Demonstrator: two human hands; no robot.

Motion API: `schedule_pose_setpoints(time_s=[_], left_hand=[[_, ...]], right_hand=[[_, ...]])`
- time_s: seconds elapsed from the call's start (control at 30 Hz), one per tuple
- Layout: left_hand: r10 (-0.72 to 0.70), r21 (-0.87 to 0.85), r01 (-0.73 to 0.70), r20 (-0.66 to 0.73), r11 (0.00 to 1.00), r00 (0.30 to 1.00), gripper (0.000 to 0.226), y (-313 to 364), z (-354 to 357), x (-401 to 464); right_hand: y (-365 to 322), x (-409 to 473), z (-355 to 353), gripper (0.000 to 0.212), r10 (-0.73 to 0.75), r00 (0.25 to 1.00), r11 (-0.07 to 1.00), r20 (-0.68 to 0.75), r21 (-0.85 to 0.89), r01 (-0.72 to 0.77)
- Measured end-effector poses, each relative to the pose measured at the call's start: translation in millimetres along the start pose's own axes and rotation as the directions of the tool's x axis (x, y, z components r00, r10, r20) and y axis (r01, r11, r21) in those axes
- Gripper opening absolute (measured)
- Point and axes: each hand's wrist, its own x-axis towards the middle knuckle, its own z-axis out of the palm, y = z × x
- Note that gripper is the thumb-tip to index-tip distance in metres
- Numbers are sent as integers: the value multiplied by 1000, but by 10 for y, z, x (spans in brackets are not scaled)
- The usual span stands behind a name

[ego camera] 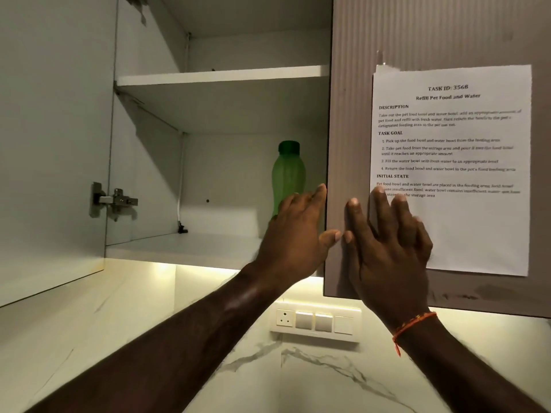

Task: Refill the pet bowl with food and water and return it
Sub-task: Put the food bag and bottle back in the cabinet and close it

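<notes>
Green bottle [288,174] upright, cap up, on lower cabinet shelf [185,247], at its right end by closed door [351,144]. Left hand [295,234] in front of bottle, fingers straight, holding nothing. Right hand [387,251] flat on door, over taped task sheet [465,222]. Below the cabinet: switch panel [316,321] on marble wall.

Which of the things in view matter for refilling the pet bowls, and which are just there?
For the job:
- green bottle on the lower shelf
- task sheet taped to the shut door
- left hand, open, in front of the bottle
- right hand, open, flat on the door

Just there:
- upper shelf
- hinge
- switch panel
</notes>
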Motion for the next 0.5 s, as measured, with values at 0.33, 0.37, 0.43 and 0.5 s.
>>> schedule_pose_setpoints(time_s=[0.33,0.37,0.43,0.5], left_hand=[[-92,248,112,-90,962,992,95,86,-708,-589],[-101,303,129,-108,944,989,94,75,-821,-701],[-156,410,195,-125,891,980,95,50,-1072,-911],[-204,508,256,-155,823,966,97,20,-1314,-1082]], right_hand=[[-426,94,-404,60,67,973,932,219,335,-139],[-548,77,-460,59,57,976,910,210,392,-138],[-841,55,-550,57,44,981,852,190,506,-136],[-1148,65,-622,56,23,983,787,184,603,-131]])
